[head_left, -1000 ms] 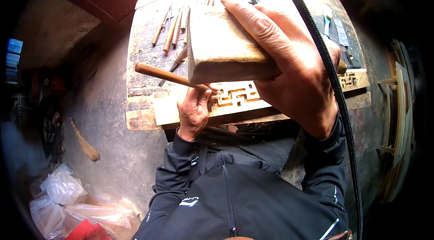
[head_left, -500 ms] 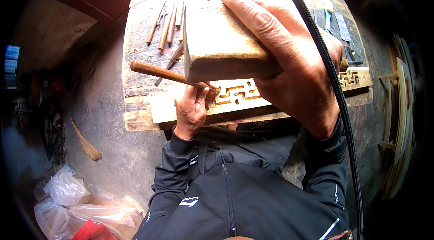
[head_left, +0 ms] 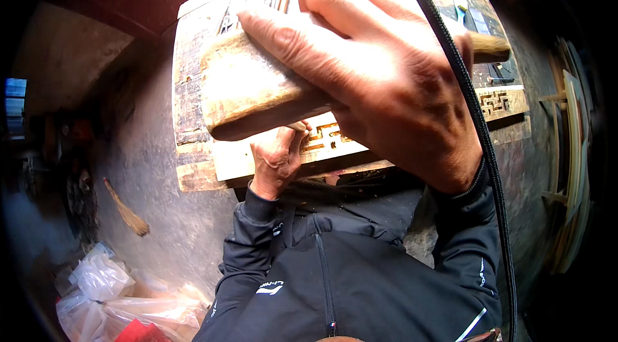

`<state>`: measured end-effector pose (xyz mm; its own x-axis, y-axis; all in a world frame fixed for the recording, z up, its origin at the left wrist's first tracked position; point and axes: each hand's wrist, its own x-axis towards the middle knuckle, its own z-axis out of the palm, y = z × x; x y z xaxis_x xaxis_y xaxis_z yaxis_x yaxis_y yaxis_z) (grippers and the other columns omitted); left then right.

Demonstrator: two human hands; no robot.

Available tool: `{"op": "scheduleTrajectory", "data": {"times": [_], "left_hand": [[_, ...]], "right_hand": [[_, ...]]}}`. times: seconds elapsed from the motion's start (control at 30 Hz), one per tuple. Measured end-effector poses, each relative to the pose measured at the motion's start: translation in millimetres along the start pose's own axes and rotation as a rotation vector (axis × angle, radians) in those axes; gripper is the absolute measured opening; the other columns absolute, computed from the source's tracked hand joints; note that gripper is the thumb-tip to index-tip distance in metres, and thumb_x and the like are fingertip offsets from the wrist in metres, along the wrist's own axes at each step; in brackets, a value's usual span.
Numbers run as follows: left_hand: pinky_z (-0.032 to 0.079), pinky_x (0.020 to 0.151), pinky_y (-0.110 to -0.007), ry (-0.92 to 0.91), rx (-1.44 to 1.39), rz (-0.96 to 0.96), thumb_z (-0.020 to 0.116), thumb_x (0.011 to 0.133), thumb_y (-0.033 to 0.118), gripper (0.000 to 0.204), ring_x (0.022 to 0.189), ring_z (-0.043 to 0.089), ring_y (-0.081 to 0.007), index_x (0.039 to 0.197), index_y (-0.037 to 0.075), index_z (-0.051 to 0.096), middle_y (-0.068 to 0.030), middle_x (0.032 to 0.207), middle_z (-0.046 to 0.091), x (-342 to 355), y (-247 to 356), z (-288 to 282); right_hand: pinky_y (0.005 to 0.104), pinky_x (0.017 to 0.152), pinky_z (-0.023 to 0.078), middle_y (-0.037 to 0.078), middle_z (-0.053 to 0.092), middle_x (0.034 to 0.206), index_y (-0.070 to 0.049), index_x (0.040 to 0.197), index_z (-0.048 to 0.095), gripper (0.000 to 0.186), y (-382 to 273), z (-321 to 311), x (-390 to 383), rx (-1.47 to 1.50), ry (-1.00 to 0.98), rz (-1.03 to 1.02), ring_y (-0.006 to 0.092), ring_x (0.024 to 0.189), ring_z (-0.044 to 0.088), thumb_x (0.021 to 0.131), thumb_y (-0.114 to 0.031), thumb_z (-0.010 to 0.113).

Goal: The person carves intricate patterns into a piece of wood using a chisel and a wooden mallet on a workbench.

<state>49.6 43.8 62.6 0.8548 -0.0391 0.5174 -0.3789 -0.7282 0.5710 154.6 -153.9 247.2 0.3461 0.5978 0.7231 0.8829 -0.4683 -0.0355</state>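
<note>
Worktop [head_left: 187,78]: fretwork board [head_left: 235,160] cut at middle and right, left end plain. Right hand [head_left: 399,91] gripping wooden mallet [head_left: 251,87]; left hand [head_left: 277,156] pinching chisel hidden behind mallet.

The wooden mallet [head_left: 251,87] is pale tan with a darker brown edge. The yellowish board [head_left: 236,161] has an angular fret pattern. The jacket [head_left: 386,284] is black with white marks.

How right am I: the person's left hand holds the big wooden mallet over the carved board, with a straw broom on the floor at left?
Not quite: the head view shows the right hand, not the left hand, holding the big wooden mallet over the carved board; the straw broom is on the floor at left.
</note>
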Motion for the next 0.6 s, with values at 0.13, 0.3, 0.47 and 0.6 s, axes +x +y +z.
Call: {"op": "scheduleTrajectory", "data": {"times": [0.13,0.3,0.47,0.6], "left_hand": [[0.062,0.075,-0.039,0.022,0.034,0.030,0.080,0.092,-0.003,0.013,0.081,0.079,-0.0306,0.103,0.005,0.078,-0.0116,0.093,0.081,-13,-9,6],[0.062,0.076,-0.040,0.202,0.078,0.022,0.088,0.089,0.002,0.020,0.080,0.079,-0.0315,0.108,0.004,0.082,-0.0139,0.092,0.080,-20,-7,14],[0.062,0.074,-0.034,0.240,0.161,-0.054,0.082,0.097,-0.004,0.016,0.079,0.079,-0.0200,0.112,-0.001,0.076,-0.0138,0.095,0.082,-36,-15,18],[0.064,0.083,-0.032,0.399,-0.565,-0.405,0.073,0.105,-0.005,0.018,0.089,0.077,-0.0172,0.121,-0.002,0.064,-0.0100,0.102,0.079,-29,-15,15]], "right_hand": [[0.0425,0.082,0.061,0.014,0.073,0.113,-0.016,0.140,0.077,0.068,0,5,-6,0.076,0.139,0.042,0.0319,0.091,0.074,0.073,-0.004,0.083],[0.0426,0.083,0.061,0.019,0.072,0.110,-0.013,0.136,0.079,0.057,-11,7,-17,0.040,0.077,0.053,0.0324,0.090,0.073,0.079,-0.012,0.081],[0.0421,0.085,0.063,0.020,0.074,0.111,-0.013,0.137,0.079,0.067,2,4,-30,-0.020,0.086,0.039,0.0339,0.094,0.075,0.071,-0.003,0.085],[0.0412,0.084,0.065,0.018,0.077,0.116,-0.017,0.141,0.077,0.081,-1,-11,-32,-0.075,0.033,0.076,0.0346,0.096,0.078,0.064,0.002,0.087]]}}
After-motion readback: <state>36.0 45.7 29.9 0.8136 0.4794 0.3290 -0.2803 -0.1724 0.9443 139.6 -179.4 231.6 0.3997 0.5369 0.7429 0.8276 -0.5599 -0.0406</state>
